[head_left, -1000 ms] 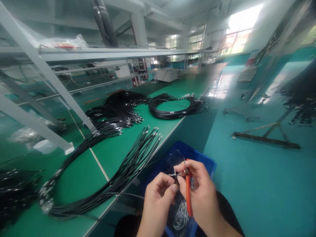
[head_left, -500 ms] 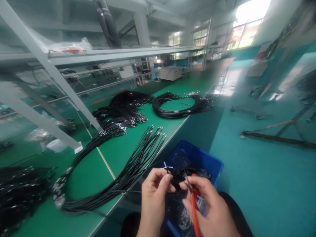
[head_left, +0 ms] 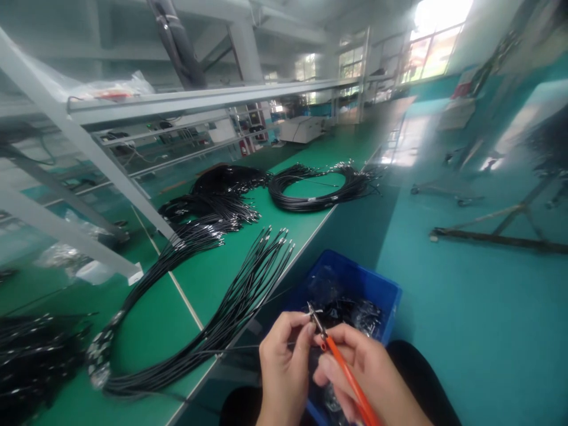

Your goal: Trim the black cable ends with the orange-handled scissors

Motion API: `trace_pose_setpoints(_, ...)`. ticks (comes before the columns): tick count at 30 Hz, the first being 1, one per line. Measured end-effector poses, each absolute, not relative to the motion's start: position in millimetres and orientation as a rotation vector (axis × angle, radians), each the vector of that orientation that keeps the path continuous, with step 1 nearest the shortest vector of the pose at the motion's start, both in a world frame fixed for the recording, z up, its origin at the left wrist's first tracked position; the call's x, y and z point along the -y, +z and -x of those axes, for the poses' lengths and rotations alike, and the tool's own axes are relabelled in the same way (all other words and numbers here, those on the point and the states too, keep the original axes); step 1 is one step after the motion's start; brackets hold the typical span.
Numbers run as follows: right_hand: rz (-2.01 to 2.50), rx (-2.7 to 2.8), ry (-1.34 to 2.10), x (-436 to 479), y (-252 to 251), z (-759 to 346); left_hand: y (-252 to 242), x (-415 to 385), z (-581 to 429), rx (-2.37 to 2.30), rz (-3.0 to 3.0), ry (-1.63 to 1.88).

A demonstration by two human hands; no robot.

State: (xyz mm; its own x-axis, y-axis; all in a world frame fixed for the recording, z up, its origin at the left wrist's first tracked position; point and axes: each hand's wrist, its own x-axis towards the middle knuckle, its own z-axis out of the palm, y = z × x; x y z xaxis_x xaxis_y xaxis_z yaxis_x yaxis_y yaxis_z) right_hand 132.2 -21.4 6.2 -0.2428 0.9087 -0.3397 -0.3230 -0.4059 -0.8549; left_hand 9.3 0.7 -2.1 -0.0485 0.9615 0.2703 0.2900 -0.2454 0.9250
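Observation:
My left hand (head_left: 286,355) pinches the end of a black cable (head_left: 242,348) between thumb and fingertips, over the blue bin. A short white strand (head_left: 318,311) sticks out at that end. My right hand (head_left: 359,367) is wrapped round orange-handled cutting pliers (head_left: 344,364). Their metal jaws lie at the white strand, right by the left fingertips; whether they are closed on it I cannot tell. The held cable runs left toward a curved bundle of black cables (head_left: 231,313) on the green bench (head_left: 146,331).
Below my hands stands the blue bin (head_left: 393,296) with clear plastic and dark scraps. Further along the bench lie a coil of black cables (head_left: 306,204) and more cable bundles (head_left: 213,201). A white shelf post (head_left: 119,183) rises at left; a wheeled stand (head_left: 492,236) is on the floor.
The pliers have moved left and up, from apart to touching distance of the cable end in my left hand. The view has shifted slightly.

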Motion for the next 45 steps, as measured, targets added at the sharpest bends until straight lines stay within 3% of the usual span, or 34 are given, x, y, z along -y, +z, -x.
trace_pose_setpoints(17,0.949,0.828,1.990,26.4,-10.9,-150.0,-4.8,-5.5,-13.1,-1.374,-1.628,1.304)
trace_pose_setpoints(33,1.101,0.914,1.896,20.9,-4.3,-149.1,-3.8,-2.4,-15.0,-1.385,-1.769,1.286)
trace_pose_setpoints(39,1.204,0.957,1.684,31.0,-13.3,-152.8,-3.8,-6.0,-14.3,-1.395,-1.780,1.272)
trace_pose_setpoints(45,1.171,0.782,1.241,26.8,-10.2,-152.1,0.2,0.3,-17.6,-1.412,-1.936,1.192)
